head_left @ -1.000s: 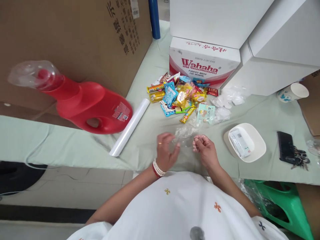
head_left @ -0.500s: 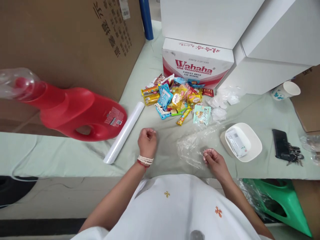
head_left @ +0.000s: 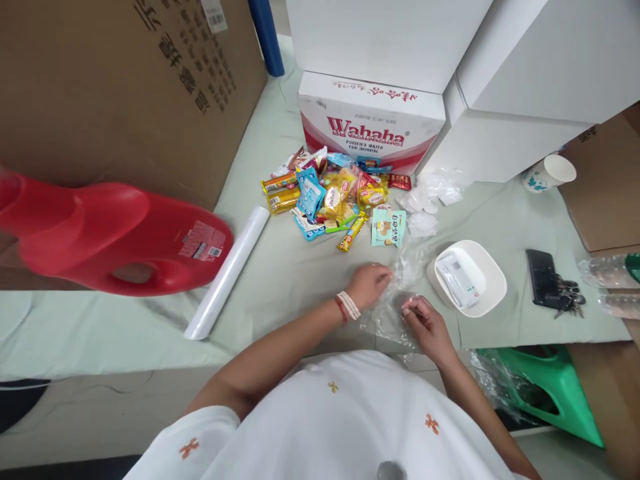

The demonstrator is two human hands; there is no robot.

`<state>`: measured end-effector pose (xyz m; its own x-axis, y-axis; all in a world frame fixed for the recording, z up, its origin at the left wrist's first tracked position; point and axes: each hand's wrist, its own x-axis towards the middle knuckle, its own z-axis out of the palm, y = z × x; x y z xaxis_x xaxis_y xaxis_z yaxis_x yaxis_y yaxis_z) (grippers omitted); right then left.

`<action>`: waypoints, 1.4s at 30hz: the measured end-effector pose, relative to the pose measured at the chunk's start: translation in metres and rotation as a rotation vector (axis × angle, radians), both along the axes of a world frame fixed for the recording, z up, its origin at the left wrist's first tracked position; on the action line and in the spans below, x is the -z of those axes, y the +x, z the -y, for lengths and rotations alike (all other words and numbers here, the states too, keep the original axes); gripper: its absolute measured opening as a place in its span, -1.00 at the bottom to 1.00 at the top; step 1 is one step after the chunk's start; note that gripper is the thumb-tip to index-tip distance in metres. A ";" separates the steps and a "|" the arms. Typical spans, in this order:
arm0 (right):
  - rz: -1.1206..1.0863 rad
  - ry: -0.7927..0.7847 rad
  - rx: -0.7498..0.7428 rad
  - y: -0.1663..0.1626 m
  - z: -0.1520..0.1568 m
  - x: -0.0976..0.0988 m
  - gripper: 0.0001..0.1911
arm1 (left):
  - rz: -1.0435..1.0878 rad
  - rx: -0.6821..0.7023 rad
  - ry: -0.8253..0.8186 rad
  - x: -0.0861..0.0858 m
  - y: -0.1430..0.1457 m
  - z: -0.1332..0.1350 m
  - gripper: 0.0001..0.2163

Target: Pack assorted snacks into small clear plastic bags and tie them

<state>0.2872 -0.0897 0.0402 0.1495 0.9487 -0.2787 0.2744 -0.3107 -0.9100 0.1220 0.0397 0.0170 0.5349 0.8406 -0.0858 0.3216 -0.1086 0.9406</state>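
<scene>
A crumpled clear plastic bag (head_left: 384,321) lies on the cloth-covered table in front of me. My right hand (head_left: 428,328) pinches its right edge between thumb and fingers. Over the bag's upper left part, my left hand (head_left: 369,285) has its fingers closed and pressed together on the plastic; how much film they grip is partly hidden. Beyond the hands is a heap of wrapped snacks (head_left: 336,193) in yellow, blue and red. A pale green snack packet (head_left: 388,227) lies at its right. To the right of my right hand stands a white bowl (head_left: 493,293) with a white packet (head_left: 457,279) inside.
A roll of plastic film (head_left: 227,273) lies at left beside a red jug (head_left: 125,240). Behind the snacks stands a Wahaha carton (head_left: 370,123). Crumpled white plastic (head_left: 425,200), a paper cup (head_left: 549,175), a phone (head_left: 540,277) and keys (head_left: 569,297) are at right.
My left hand has moved right, from beside the film roll to the plastic bag. My right hand stays at the bag's right edge. The view has shifted slightly right.
</scene>
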 end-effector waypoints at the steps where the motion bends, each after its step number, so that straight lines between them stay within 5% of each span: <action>1: -0.047 -0.021 0.023 0.001 0.000 0.000 -0.66 | 0.039 -0.108 -0.061 0.003 -0.015 -0.004 -0.79; 4: -0.179 -0.132 0.072 0.000 -0.003 0.001 -0.60 | 0.347 -0.634 -0.444 0.003 -0.068 -0.012 -0.74; 7: -0.121 -0.188 -0.047 0.000 -0.008 0.005 -0.62 | 0.372 -0.828 -0.541 0.000 -0.122 -0.003 -0.65; 10: 0.061 -0.192 -0.287 0.006 -0.014 0.004 -0.70 | 0.122 -0.792 -0.455 0.000 -0.158 0.028 -0.64; 13: 0.335 -0.164 -0.465 0.020 -0.024 -0.012 -0.82 | -0.265 -0.786 -0.023 0.001 -0.173 0.064 -0.60; 15: 0.593 -0.092 -0.451 0.028 -0.036 -0.031 -0.73 | -0.438 -0.702 0.305 0.001 -0.172 0.077 -0.63; 18: 0.872 0.131 -0.346 0.023 -0.060 -0.056 -0.67 | -0.452 -0.239 0.519 -0.002 -0.164 0.073 -0.64; 21: 0.804 0.281 -0.516 0.001 -0.074 -0.053 -0.67 | -0.406 0.170 0.507 -0.007 -0.155 0.053 -0.49; 25: 0.558 0.250 -0.893 -0.011 -0.055 -0.022 -0.54 | -0.465 0.049 0.375 -0.008 -0.163 0.042 -0.41; 28: 0.338 0.151 -0.989 0.008 -0.040 -0.019 -0.62 | -0.305 -0.165 0.237 0.000 -0.176 0.050 -0.65; 30: 0.226 0.098 -0.893 0.017 -0.052 -0.027 -0.71 | -0.220 -0.325 0.171 0.006 -0.178 0.056 -0.69; 33: 0.233 0.144 -0.517 0.000 -0.110 -0.036 -0.68 | -0.283 -0.437 0.207 0.012 -0.169 0.062 -0.57; 38: 0.236 0.177 -0.051 -0.091 -0.231 -0.017 -0.46 | -0.538 -0.270 0.412 0.010 -0.154 0.069 -0.87; 42: 0.089 0.177 -0.016 -0.113 -0.250 -0.014 -0.63 | -0.671 -0.174 0.443 0.009 -0.158 0.076 -0.48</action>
<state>0.1739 0.1607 0.0546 0.1503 0.9842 -0.0940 0.3599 -0.1430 -0.9220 -0.0359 -0.0360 0.0084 0.3464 0.9379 0.0180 0.8468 -0.3209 0.4242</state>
